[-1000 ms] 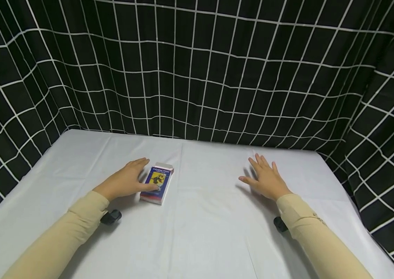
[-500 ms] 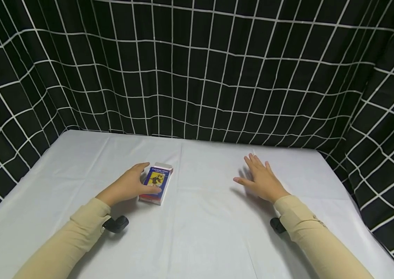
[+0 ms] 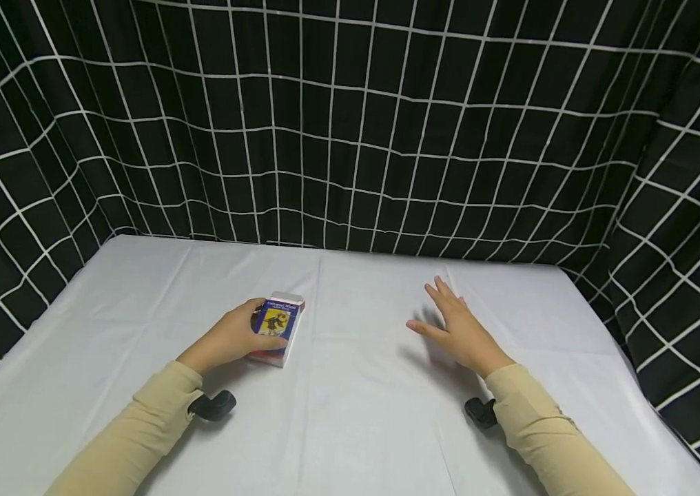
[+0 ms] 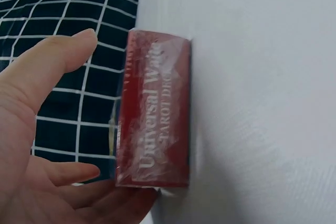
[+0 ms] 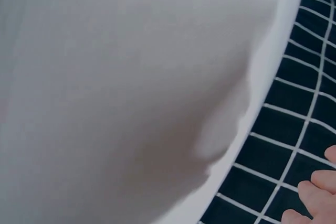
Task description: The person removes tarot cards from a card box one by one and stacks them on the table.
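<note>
A tarot deck box lies on the white cloth, left of centre in the head view. Its front is blue with a yellow picture, and a pale flap sticks out at its far end. In the left wrist view the red side of the tarot deck box faces the camera under clear wrap. Beside it, my left hand spreads around the box's left side. The thumb is apart from the box, while lower fingers reach its near end in that view. Away to the right, my right hand hovers over the cloth with fingers extended, holding nothing.
A white cloth with faint creases covers the table. Black curtain with a white grid stands behind it and along both sides. Dark wrist cameras are strapped below the sleeves.
My left hand has edged right and closer around the box, its fingers drawing in along the left side. My right hand has shifted slightly left and turned on edge.
</note>
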{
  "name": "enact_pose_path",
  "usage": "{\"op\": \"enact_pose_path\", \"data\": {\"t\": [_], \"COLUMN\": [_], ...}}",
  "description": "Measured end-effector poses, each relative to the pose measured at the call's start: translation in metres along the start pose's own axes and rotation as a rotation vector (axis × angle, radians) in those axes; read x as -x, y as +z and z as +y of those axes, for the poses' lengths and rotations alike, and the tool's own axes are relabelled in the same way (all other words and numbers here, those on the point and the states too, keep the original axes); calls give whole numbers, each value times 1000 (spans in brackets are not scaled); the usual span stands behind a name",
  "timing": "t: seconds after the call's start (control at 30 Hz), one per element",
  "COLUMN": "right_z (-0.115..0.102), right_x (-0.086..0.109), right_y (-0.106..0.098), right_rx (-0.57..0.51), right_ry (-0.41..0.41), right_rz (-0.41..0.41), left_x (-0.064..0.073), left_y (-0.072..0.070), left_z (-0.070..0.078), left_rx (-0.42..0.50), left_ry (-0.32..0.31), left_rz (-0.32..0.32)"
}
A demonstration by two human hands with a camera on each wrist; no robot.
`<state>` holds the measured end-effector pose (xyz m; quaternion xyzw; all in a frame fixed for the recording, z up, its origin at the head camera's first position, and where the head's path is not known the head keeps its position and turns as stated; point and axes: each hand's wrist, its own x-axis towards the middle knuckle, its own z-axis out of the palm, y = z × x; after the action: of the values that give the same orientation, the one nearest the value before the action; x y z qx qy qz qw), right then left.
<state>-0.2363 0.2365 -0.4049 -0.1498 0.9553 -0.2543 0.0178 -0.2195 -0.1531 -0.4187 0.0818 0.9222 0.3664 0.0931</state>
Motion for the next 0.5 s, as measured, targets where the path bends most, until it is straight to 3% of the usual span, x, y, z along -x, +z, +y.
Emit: {"op": "enact_pose_path", "data": {"t": [0.5], "right_z": [-22], "right_x": [14], "right_y": [6], "right_rx": [-89], "right_ry": [-30], "right_rz": [18], "left_x": [-3], "left_y": [8], "left_z": [0], "left_rx": [11], "left_ry": [42], "left_rz": [1]}}
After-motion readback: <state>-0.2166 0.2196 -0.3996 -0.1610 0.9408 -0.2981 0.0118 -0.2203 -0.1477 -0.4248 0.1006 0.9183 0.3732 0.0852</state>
